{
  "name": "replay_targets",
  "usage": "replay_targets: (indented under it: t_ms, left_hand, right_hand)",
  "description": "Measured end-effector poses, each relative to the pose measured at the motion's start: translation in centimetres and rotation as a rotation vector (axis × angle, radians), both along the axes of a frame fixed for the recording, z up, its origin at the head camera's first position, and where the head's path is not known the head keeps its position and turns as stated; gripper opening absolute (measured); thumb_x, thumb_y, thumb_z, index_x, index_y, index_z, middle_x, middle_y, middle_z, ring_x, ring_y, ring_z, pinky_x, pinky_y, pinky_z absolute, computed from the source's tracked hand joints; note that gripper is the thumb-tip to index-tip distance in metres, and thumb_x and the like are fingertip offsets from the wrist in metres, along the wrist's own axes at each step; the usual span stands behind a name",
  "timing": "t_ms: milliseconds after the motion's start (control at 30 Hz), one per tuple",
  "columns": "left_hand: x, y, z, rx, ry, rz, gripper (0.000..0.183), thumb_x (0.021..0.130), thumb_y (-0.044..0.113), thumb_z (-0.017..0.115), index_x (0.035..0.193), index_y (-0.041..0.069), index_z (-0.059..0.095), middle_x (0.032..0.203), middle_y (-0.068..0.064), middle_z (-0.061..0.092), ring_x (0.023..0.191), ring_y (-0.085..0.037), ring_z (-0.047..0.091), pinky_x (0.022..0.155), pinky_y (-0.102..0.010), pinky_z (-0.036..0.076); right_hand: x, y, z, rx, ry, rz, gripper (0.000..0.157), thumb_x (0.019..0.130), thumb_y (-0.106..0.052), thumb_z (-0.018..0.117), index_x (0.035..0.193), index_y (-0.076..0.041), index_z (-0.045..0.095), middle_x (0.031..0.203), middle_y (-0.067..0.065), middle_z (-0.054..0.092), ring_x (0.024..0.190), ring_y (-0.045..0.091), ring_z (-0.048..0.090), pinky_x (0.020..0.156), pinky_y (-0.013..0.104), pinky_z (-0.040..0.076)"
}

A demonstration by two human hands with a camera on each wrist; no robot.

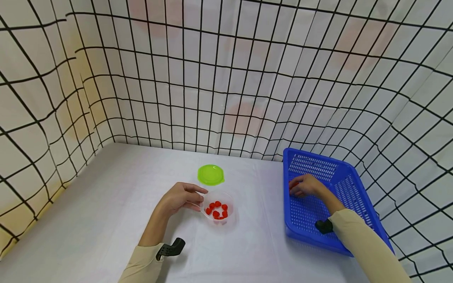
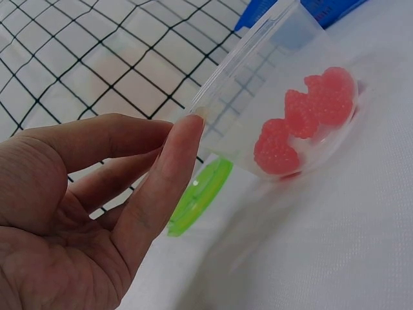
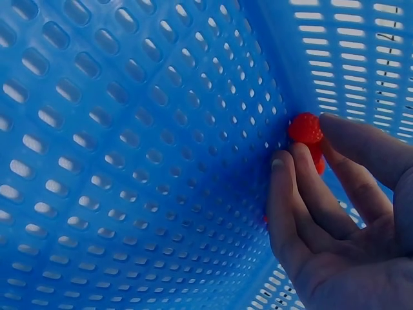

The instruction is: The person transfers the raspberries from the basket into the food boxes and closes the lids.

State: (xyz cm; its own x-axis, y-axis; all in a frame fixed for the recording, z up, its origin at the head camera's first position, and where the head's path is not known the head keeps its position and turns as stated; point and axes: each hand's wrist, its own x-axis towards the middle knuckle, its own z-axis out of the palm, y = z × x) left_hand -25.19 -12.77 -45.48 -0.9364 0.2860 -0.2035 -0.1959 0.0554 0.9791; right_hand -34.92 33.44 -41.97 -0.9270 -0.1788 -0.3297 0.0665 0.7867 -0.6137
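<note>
My left hand (image 1: 184,198) pinches the rim of a clear round plastic container (image 2: 239,97) between thumb and index finger. Several red raspberries (image 2: 300,119) lie on the container's bottom. Inside a blue slotted basket (image 1: 336,236), my right hand (image 1: 306,185) is down by the left wall. Its thumb and fingers close around a red raspberry (image 3: 305,128), seen in the right wrist view. More red shows behind the fingers, partly hidden by them. Behind the container, a bright green lid (image 1: 210,175) rests flat on the white table.
A black wire grid (image 1: 219,82) in front of white cloth rises along the back and both sides. The basket stands at the right of the white-covered table (image 1: 116,188), with its far end close to the grid.
</note>
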Motion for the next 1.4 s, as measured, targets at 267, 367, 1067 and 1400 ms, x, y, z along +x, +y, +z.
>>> replay_targets:
  t_ms: [267,367,1067,1400]
  left_hand:
    - [0.17,-0.08,0.18,0.006,0.017,-0.011,0.033,0.094,0.005,0.065,0.123,-0.010,0.067,0.092,-0.011,0.072,0.078,-0.020,0.068,0.073,-0.036,0.065]
    - [0.24,-0.08,0.22,0.012,0.017,-0.009,0.033,0.093,0.005,0.065,0.123,-0.010,0.067,0.091,-0.011,0.071,0.078,-0.020,0.068,0.073,-0.036,0.065]
    - [0.22,-0.04,0.24,-0.001,0.014,-0.007,0.033,0.093,0.006,0.066,0.122,-0.010,0.067,0.091,-0.010,0.072,0.077,-0.020,0.068,0.073,-0.036,0.065]
    - [0.18,-0.07,0.23,0.001,0.010,-0.010,0.033,0.094,0.006,0.066,0.123,-0.010,0.067,0.091,-0.010,0.072,0.077,-0.019,0.068,0.072,-0.035,0.065]
  right_hand:
    - [0.08,-0.22,-0.20,0.018,0.035,-0.001,0.022,0.089,-0.006,0.073,0.110,0.002,0.074,0.112,0.020,0.069,0.091,0.027,0.071,0.083,0.042,0.064]
    - [0.11,-0.33,-0.21,0.034,0.054,0.011,0.022,0.089,-0.006,0.073,0.109,0.002,0.073,0.110,0.019,0.069,0.091,0.026,0.071,0.083,0.041,0.064]
    - [0.38,-0.80,-0.17,-0.006,0.037,-0.003,0.017,0.088,-0.003,0.072,0.104,0.004,0.072,0.105,0.019,0.070,0.086,0.024,0.071,0.080,0.041,0.065]
    - [0.45,-0.50,-0.13,-0.017,0.037,-0.025,0.018,0.089,-0.004,0.071,0.107,0.002,0.072,0.107,0.018,0.070,0.087,0.023,0.071,0.080,0.041,0.064]
